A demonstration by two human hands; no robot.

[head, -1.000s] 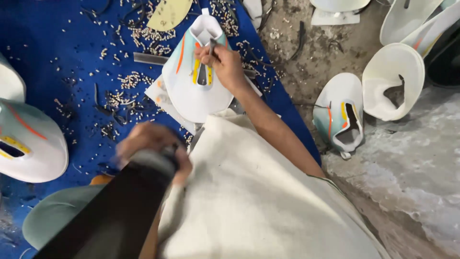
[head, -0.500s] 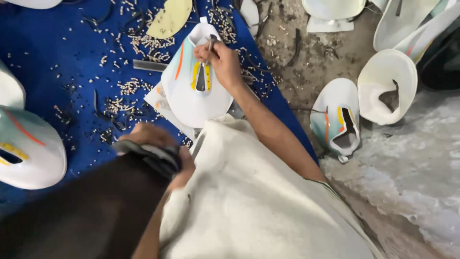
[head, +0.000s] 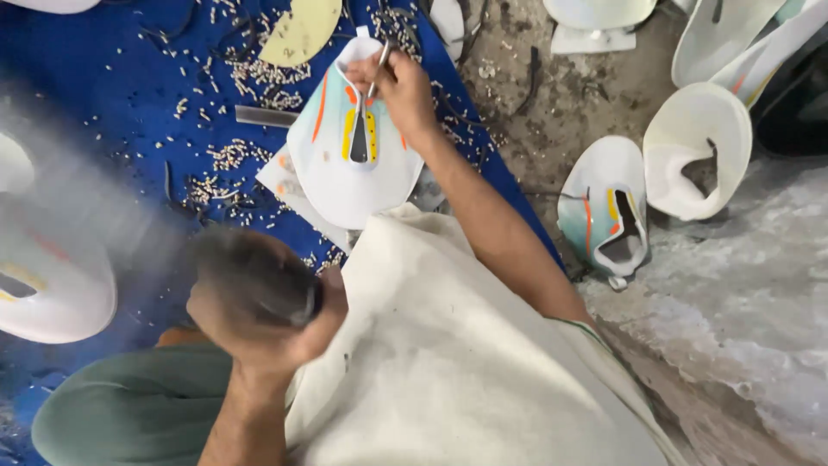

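While my right hand pinches the thin metal punch upright on the white shoe upper, my left hand, its grip closed on the dark mallet, should strike squarely

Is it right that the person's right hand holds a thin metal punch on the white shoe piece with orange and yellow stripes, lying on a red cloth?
Not quite. The head view shows the cloth is blue, not red. The rest holds: the right hand holds a thin metal punch on the white shoe piece with orange and yellow stripes, lying on that cloth.
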